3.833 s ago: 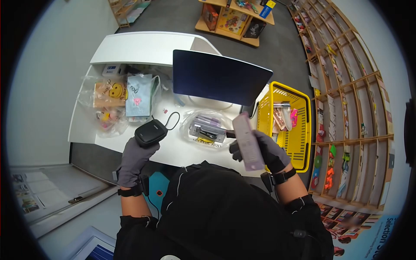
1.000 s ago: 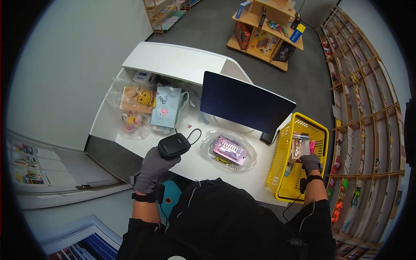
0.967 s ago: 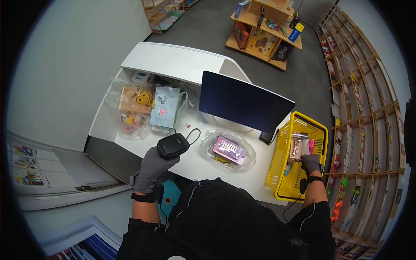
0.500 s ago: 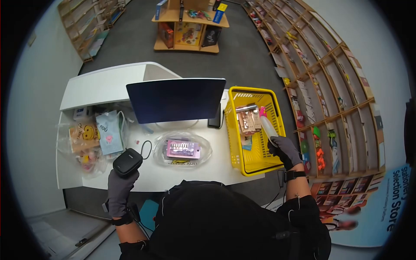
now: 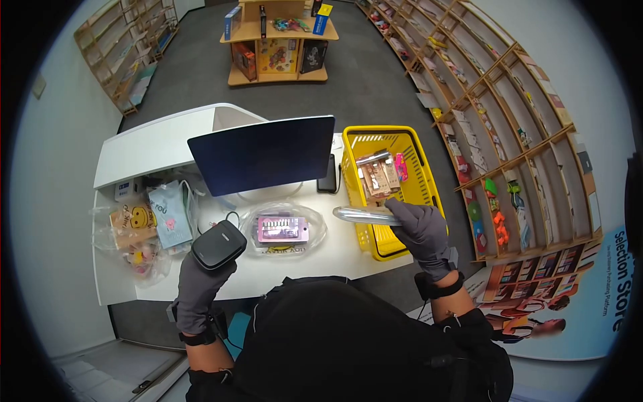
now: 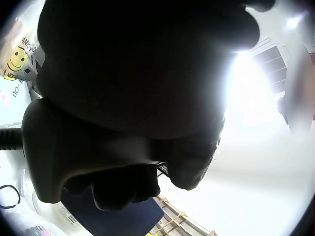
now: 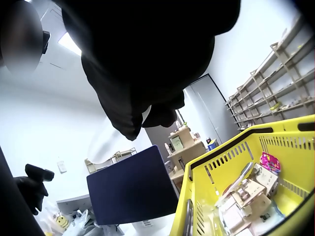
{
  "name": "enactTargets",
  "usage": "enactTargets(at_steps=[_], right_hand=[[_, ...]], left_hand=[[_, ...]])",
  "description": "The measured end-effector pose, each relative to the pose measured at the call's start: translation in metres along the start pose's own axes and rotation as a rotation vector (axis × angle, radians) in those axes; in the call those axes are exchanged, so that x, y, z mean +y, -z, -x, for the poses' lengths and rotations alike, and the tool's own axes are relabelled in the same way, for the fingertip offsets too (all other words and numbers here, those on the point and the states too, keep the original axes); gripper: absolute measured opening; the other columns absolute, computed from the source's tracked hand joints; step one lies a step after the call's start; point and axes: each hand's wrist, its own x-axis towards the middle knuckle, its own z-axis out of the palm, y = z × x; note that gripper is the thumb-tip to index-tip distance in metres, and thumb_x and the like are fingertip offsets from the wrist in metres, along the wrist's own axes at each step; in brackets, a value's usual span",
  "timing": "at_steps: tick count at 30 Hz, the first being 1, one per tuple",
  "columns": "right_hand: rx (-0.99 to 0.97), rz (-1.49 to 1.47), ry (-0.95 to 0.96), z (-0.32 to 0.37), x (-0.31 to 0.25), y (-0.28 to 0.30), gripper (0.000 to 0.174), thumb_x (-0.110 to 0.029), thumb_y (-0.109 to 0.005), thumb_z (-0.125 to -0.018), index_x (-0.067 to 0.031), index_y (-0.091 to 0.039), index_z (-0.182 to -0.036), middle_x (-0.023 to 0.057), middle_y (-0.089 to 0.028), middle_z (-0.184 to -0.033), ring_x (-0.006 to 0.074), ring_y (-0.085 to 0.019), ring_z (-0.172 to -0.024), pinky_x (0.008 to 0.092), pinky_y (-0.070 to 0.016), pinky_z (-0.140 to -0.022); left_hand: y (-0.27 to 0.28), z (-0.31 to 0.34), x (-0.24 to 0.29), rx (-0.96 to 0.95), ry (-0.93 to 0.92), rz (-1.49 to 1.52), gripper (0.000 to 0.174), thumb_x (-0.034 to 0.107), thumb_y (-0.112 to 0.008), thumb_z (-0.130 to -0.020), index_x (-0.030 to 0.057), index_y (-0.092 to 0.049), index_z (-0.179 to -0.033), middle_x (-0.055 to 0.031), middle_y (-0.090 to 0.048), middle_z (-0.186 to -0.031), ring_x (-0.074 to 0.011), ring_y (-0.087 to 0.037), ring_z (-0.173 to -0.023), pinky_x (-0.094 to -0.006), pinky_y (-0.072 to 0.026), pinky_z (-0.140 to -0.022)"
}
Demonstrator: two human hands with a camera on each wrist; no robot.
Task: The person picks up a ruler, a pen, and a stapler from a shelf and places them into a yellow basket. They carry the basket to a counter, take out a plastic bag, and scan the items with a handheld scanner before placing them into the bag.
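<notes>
My gloved left hand grips a black handheld barcode scanner, held up over the front left of the counter. In the left wrist view the scanner shows its handle and cord, fingers wrapped round it. My gloved right hand pinches one end of a long, clear, shiny pack at the near side of the yellow basket; I cannot tell what is inside it. Between the hands, a pink-purple pack lies on a clear plastic bag with other goods beneath.
Inside the basket are several boxed items and a pink packet. A monitor stands behind the bag, a black phone-like device beside it. Filled bags sit at the counter's left. Shelves line the right wall.
The right hand took the pink-purple pack to the bag, reached into the basket, and lifted out the clear pack, bringing it left. The head view has swung right; the left hand still grips the scanner.
</notes>
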Motion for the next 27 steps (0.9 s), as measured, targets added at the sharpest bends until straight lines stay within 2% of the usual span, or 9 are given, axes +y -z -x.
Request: enactTargets(at_steps=[1,5,9,12,13,16,17,20,27], right_hand=[[0.022,0.047,0.057,0.001,0.000,-0.001,0.055,-0.017,-0.084,-0.085,-0.0208,-0.071,-0.137,0.0053,-0.079,-0.118,0.0298,-0.075,-0.097,0.0401,-0.0575,-0.082],[-0.005,0.079,0.045,0.003,-0.001,-0.005,0.058,-0.015,-0.082,-0.084,-0.0208,-0.069,-0.140,0.0033,-0.077,-0.126,0.0274,-0.074,-0.105,0.0400,-0.0556,-0.089],[0.004,0.066,0.076,0.000,-0.010,-0.003,0.059,-0.015,-0.083,-0.083,-0.0217,-0.068,-0.140,0.0012,-0.077,-0.127,0.0268,-0.073,-0.104,0.0397,-0.0549,-0.090],[-0.002,0.079,0.119,-0.007,-0.023,-0.005,0.059,-0.016,-0.083,-0.082,-0.0225,-0.069,-0.139,-0.0009,-0.076,-0.128,0.0255,-0.072,-0.104,0.0389,-0.0546,-0.089],[-0.003,0.086,0.138,-0.009,-0.028,-0.005,0.058,-0.016,-0.083,-0.082,-0.0229,-0.069,-0.138,-0.0019,-0.076,-0.129,0.0249,-0.072,-0.104,0.0385,-0.0544,-0.088],[0.001,0.086,0.174,-0.017,-0.045,-0.006,0.058,-0.018,-0.085,-0.080,-0.0234,-0.070,-0.136,-0.0035,-0.076,-0.128,0.0234,-0.071,-0.104,0.0376,-0.0538,-0.087],[0.003,0.089,0.189,-0.020,-0.050,-0.006,0.058,-0.019,-0.085,-0.080,-0.0237,-0.070,-0.136,-0.0043,-0.076,-0.128,0.0226,-0.071,-0.104,0.0372,-0.0535,-0.087],[-0.002,0.086,0.214,-0.028,-0.059,-0.003,0.057,-0.020,-0.086,-0.079,-0.0236,-0.071,-0.134,-0.0047,-0.076,-0.128,0.0216,-0.071,-0.104,0.0367,-0.0531,-0.086],[-0.002,0.078,0.240,-0.030,-0.063,0.000,0.055,-0.021,-0.087,-0.078,-0.0235,-0.073,-0.131,-0.0049,-0.076,-0.126,0.0208,-0.071,-0.103,0.0362,-0.0525,-0.084]], left_hand=[[-0.001,0.000,0.001,0.000,0.001,-0.001,0.036,0.016,-0.083,-0.087,0.0032,-0.071,-0.119,0.0020,-0.069,-0.084,-0.0052,-0.059,-0.067,-0.0257,-0.0489,-0.060],[-0.002,0.001,0.005,-0.003,0.008,-0.013,0.038,0.015,-0.083,-0.087,0.0028,-0.069,-0.119,0.0021,-0.068,-0.084,-0.0044,-0.058,-0.067,-0.0248,-0.0481,-0.060],[-0.002,-0.001,0.002,-0.022,-0.011,-0.027,0.040,0.016,-0.085,-0.086,0.0029,-0.070,-0.122,0.0006,-0.072,-0.087,-0.0077,-0.064,-0.071,-0.0281,-0.0525,-0.064],[-0.010,0.001,0.002,-0.022,-0.223,-0.068,0.046,0.018,-0.088,-0.084,0.0018,-0.071,-0.123,-0.0044,-0.078,-0.091,-0.0172,-0.074,-0.078,-0.0350,-0.0581,-0.071],[-0.012,0.001,0.007,-0.015,-0.218,-0.071,0.046,0.018,-0.088,-0.084,0.0018,-0.071,-0.123,-0.0044,-0.078,-0.091,-0.0172,-0.074,-0.078,-0.0350,-0.0581,-0.071],[-0.021,-0.004,0.029,-0.254,-0.267,-0.301,0.049,0.022,-0.092,-0.080,0.0022,-0.073,-0.120,-0.0110,-0.081,-0.097,-0.0294,-0.079,-0.089,-0.0409,-0.0607,-0.079],[-0.023,-0.005,0.036,-0.248,-0.262,-0.303,0.049,0.022,-0.092,-0.080,0.0022,-0.073,-0.120,-0.0110,-0.081,-0.097,-0.0294,-0.079,-0.089,-0.0409,-0.0607,-0.079],[-0.029,-0.009,0.056,-0.405,-0.223,-0.346,0.048,0.025,-0.093,-0.078,0.0037,-0.075,-0.116,-0.0146,-0.080,-0.100,-0.0352,-0.078,-0.091,-0.0415,-0.0608,-0.079],[-0.030,0.000,0.056,-0.308,-0.176,-0.258,0.045,0.027,-0.092,-0.079,0.0052,-0.076,-0.115,-0.0153,-0.080,-0.101,-0.0360,-0.077,-0.092,-0.0414,-0.0607,-0.079]])
